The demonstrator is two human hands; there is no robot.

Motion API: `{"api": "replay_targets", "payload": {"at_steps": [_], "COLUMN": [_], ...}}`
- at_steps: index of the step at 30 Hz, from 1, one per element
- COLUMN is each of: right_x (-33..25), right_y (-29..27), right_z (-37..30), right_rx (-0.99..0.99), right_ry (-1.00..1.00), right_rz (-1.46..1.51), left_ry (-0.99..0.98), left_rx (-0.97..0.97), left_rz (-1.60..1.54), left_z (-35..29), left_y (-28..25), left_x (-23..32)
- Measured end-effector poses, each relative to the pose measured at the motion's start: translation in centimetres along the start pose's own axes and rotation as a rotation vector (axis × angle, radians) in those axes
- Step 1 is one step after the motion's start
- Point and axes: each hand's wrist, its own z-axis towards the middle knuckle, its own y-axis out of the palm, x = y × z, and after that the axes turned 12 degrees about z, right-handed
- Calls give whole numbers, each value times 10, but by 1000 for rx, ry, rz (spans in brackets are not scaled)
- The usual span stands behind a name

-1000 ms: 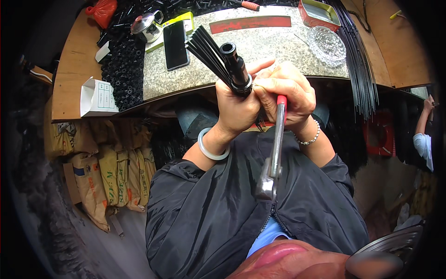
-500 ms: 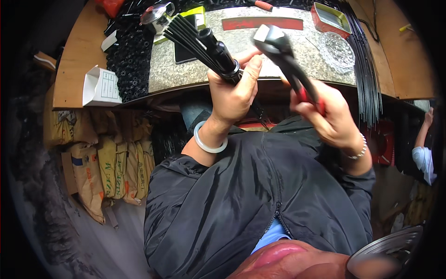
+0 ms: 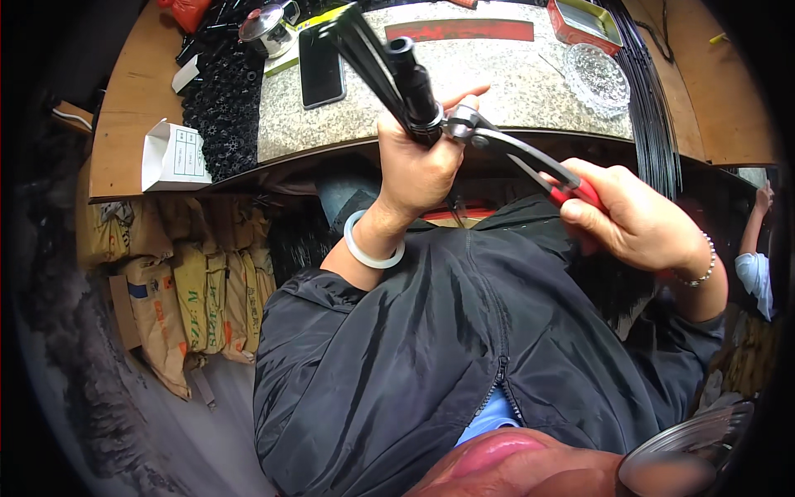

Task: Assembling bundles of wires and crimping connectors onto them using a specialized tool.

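My left hand (image 3: 414, 174) is closed around what looks like a black umbrella frame (image 3: 412, 87), held tilted with its thick tube and bundle of thin ribs pointing up and away. Fingers hide its middle; a thin end shows below the hand. In my right hand (image 3: 642, 217) are end-cutting pliers (image 3: 530, 153) with red handles, the fingers wrapped round the grips. The metal head of the pliers meets the frame at a ring beside my left thumb. Whether the jaws bite on a wire there I cannot make out.
On the worktable's stone slab (image 3: 323, 128) lie a phone (image 3: 321, 70), a red strip (image 3: 460, 31), a glass dish (image 3: 596, 80) and a red tin (image 3: 586, 25). Black small parts (image 3: 236, 124) and a white box (image 3: 176, 157) sit left; long thin rods (image 3: 657, 116) overhang the right edge.
The pliers came down and left from above the slab, and their head now meets the frame. My right hand shifted right and lower; the frame's top swung slightly, uncovering the phone.
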Motion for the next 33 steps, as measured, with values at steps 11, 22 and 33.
{"api": "replay_targets", "payload": {"at_steps": [11, 22, 33], "right_x": [27, -5, 130], "right_y": [12, 1, -15], "right_z": [12, 5, 87], "right_rx": [54, 192, 789], "right_ry": [-147, -127, -109], "right_rz": [32, -395, -1014], "left_ry": [36, 328, 186], "left_rx": [30, -3, 182], "left_rz": [-124, 251, -323], "left_z": [6, 15, 19], "left_y": [4, -12, -48], "left_x": [11, 12, 23]}}
